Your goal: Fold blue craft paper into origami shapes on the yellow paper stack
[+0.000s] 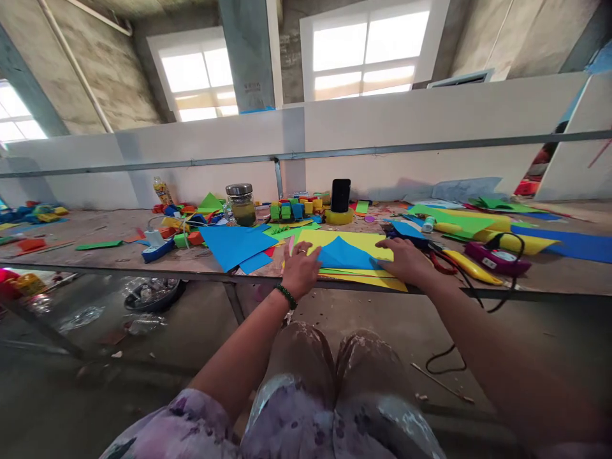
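A blue sheet of paper (340,252), folded to a peak at its top, lies on a yellow sheet (366,243) at the table's front edge. My left hand (301,271), with a ring and a dark green bead bracelet, rests at the blue paper's left end, fingers apart. At its right end, my right hand (405,260) touches the paper with thumb and forefinger spread. Neither hand visibly pinches the sheet. More yellow and green sheets stick out beneath. Larger blue sheets (236,245) lie just left of my left hand.
Behind the papers stand a lidded glass jar (243,205), coloured foam blocks (297,209) and a phone (340,195) on a yellow base. Scissors (444,262), a yellow-handled tool (471,266) and a purple corded device (497,258) lie to the right. A power strip (157,250) is at left.
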`<state>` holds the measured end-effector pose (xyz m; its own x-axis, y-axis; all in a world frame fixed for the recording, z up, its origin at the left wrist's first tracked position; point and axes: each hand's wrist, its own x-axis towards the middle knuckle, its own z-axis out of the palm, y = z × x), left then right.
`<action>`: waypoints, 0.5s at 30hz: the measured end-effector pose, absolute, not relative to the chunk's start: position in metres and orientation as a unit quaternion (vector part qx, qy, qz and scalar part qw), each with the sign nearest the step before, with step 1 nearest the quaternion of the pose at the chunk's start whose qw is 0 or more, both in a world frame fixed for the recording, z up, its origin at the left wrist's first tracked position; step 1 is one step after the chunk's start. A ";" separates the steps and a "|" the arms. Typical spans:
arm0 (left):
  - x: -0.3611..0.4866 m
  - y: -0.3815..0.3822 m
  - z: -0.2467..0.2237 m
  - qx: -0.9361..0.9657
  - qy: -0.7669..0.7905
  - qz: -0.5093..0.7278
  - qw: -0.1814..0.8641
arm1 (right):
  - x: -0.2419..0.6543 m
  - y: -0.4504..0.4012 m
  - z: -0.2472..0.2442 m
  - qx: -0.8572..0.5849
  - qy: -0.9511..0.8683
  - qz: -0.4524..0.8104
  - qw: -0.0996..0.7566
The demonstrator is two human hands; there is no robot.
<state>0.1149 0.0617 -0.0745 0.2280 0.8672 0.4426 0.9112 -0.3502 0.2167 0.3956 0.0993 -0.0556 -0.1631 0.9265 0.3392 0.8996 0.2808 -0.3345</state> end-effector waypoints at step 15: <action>0.127 0.040 -0.091 -0.844 -0.492 -0.198 0.080 | 0.366 0.101 -0.059 -0.610 -0.777 0.064 0.144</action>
